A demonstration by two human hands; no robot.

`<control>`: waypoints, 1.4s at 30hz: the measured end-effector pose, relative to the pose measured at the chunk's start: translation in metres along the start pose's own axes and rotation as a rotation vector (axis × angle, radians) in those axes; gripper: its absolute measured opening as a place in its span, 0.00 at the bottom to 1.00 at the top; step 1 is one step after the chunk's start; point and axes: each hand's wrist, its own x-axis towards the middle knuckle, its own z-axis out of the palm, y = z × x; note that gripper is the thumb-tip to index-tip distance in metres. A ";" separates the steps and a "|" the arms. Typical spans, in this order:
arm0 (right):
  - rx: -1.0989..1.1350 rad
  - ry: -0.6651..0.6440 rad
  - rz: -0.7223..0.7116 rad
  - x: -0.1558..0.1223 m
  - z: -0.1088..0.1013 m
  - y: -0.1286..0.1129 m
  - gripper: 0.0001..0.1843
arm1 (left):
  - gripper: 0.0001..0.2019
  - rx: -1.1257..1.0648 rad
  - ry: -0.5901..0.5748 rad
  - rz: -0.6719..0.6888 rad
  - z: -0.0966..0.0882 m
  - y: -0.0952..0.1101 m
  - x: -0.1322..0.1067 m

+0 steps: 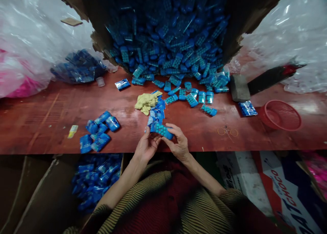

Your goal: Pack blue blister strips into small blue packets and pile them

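Note:
My left hand [146, 146] and my right hand [178, 144] meet at the near edge of the red-brown table [51, 111]. Together they hold a small blue tube of round teal candies [163, 130] with a clear-and-blue wrapper at its left end. Just behind it lies a row of blue wrappers [157, 110] beside a crumpled yellow cloth [146, 101]. A cluster of filled blue packets [98, 130] lies to the left of my hands.
A torn cardboard box [166, 33] spills several blue candy tubes across the far table. A red mesh basket [281, 115], a grey block [238, 87] and a loose packet [247, 109] sit right. A floor carton [94, 179] holds packed packets. Plastic bags flank both sides.

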 end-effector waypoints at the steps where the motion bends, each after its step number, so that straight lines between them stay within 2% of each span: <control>1: 0.017 -0.002 -0.006 -0.001 -0.001 0.000 0.18 | 0.09 -0.002 -0.005 0.008 0.000 0.000 0.000; 4: 0.055 -0.004 0.027 -0.001 -0.003 0.001 0.18 | 0.08 -0.008 -0.016 0.036 0.001 0.001 0.000; 13: 0.242 0.069 0.253 0.001 -0.001 -0.006 0.20 | 0.09 0.024 -0.088 0.128 -0.002 0.001 0.002; 18: 0.276 0.077 0.326 0.003 0.000 -0.009 0.20 | 0.08 0.016 -0.078 0.142 -0.001 0.001 0.002; 24: 0.183 0.035 0.240 0.003 -0.003 -0.006 0.18 | 0.08 0.066 -0.118 0.145 -0.002 -0.001 0.001; 30: 0.240 0.086 0.322 0.003 0.006 -0.006 0.22 | 0.06 0.166 -0.149 0.294 -0.008 -0.002 0.004; 33: 0.064 0.051 0.180 -0.003 0.014 0.001 0.18 | 0.05 0.138 -0.109 0.213 -0.009 -0.003 0.006; 36: -0.080 -0.066 0.075 -0.009 0.018 0.009 0.15 | 0.04 0.078 -0.045 0.101 -0.008 -0.004 0.007; 39: -0.075 -0.172 0.067 -0.010 0.018 0.009 0.16 | 0.05 0.045 -0.011 0.066 -0.009 -0.002 0.008; 42: 0.050 -0.158 0.144 -0.006 0.015 0.004 0.17 | 0.03 0.098 -0.042 0.061 -0.010 0.003 0.010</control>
